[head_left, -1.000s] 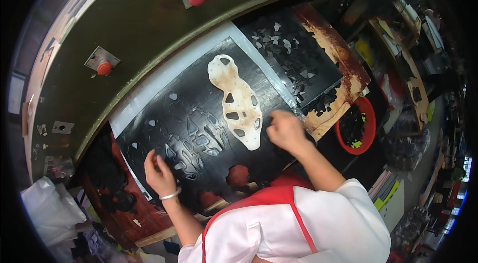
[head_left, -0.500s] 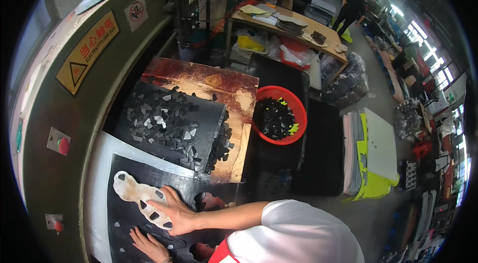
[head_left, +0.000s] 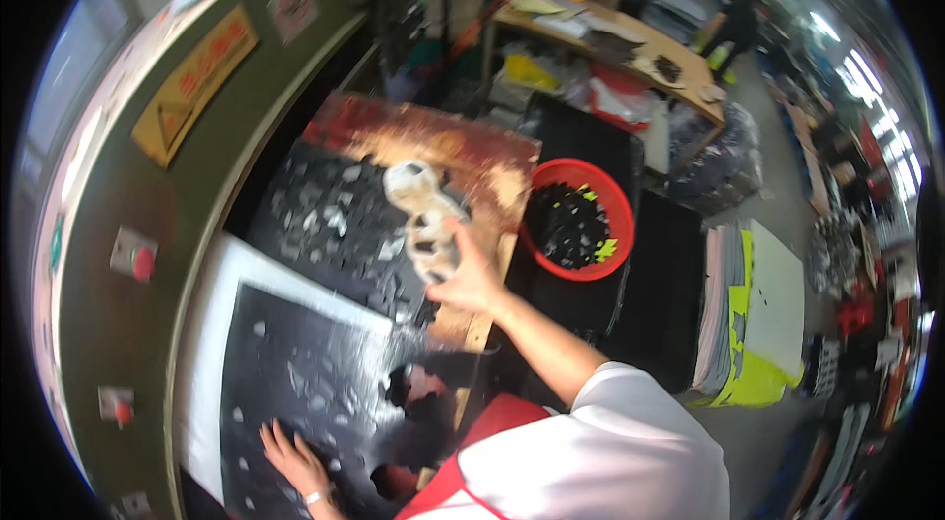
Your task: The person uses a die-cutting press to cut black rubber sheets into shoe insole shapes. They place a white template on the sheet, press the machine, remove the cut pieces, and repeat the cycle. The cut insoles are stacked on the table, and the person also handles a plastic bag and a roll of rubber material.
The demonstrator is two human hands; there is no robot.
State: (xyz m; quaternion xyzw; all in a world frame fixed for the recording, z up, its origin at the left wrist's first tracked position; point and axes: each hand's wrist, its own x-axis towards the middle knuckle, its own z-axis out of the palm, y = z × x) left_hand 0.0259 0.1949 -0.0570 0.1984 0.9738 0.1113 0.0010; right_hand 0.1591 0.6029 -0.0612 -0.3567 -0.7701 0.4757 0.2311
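My right hand [head_left: 469, 274] grips an off-white cutting die [head_left: 413, 187], a wavy-edged plate with several holes. It is raised over the wooden board [head_left: 497, 154] and the heap of small black cut pieces [head_left: 330, 210]; the die is slightly blurred. Fingers spread, my left hand [head_left: 295, 461] lies flat on a black sheet [head_left: 271, 343] at the lower left. Cut-out shapes and a few loose pieces show on that sheet. Ragged large holes break its right part, near my apron.
A red basin [head_left: 627, 229] with black and yellow-green scraps stands right of the board. Along the left runs a green machine body [head_left: 212, 141] with red buttons. Stacked sheets [head_left: 773, 293] stand at the right. Behind is a cluttered wooden table [head_left: 689, 82]; a person stands farther back.
My right hand has lifted the die off the black sheet and carried it up and away, over the heap of pieces. My left hand stays on the sheet. The view has shifted somewhat.
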